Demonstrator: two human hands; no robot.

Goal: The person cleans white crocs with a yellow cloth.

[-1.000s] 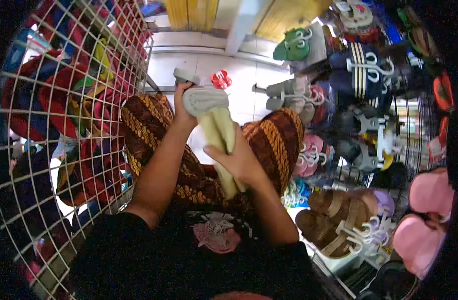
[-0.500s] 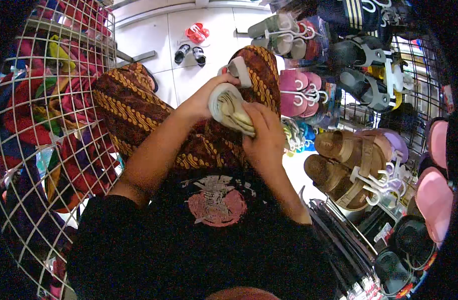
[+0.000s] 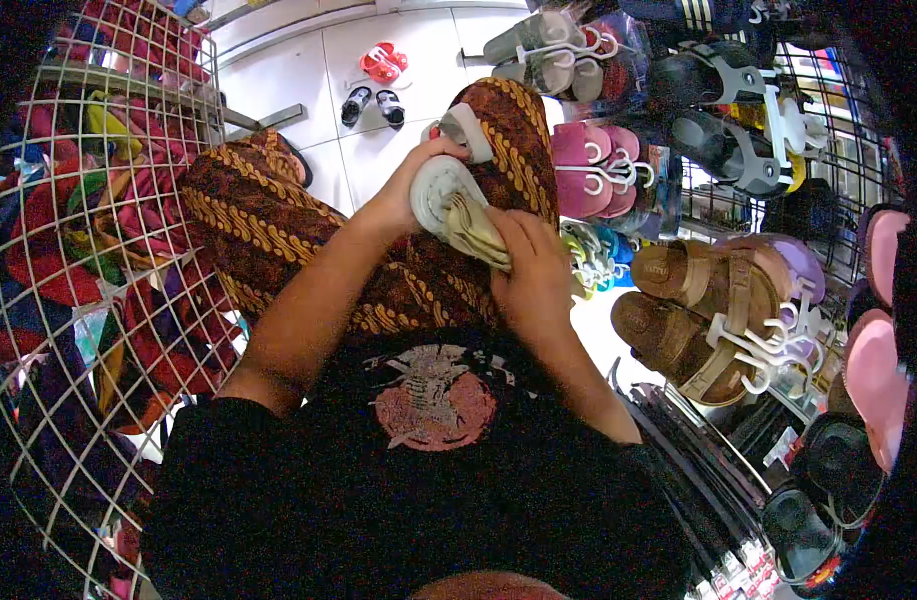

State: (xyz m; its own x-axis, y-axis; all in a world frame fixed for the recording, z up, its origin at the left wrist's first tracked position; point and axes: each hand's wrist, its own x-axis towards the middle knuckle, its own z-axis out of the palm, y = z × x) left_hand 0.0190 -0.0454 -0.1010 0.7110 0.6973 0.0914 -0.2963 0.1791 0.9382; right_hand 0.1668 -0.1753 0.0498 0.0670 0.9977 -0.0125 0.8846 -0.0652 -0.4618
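Observation:
My left hand (image 3: pixel 412 188) is wrapped round a pale rolled bundle (image 3: pixel 434 192), white outside with a spiral end facing me. Cream folded material (image 3: pixel 476 232) sticks out of the bundle's lower right side, and the fingers of my right hand (image 3: pixel 535 262) are closed on it; its exact kind I cannot tell. Just beyond my left fingers, a grey-white band-like piece (image 3: pixel 469 132) with a bit of red lies against my right knee. Both hands are over my lap, which is covered by brown patterned cloth (image 3: pixel 269 225).
To the left stands a white wire basket (image 3: pixel 89 290) full of colourful cloth items. Brown sandals (image 3: pixel 669 325), pink slippers (image 3: pixel 589 170) and black sandals (image 3: pixel 724 150) hang on the right. Red children's shoes (image 3: pixel 383 62) and small black sandals (image 3: pixel 389 108) lie on the white tiled floor (image 3: pixel 289 75).
The bundle has turned slightly, so its white spiral end shows more and the cream folds bunch nearer my right fingers. Both hands keep their hold; the view has shifted a little.

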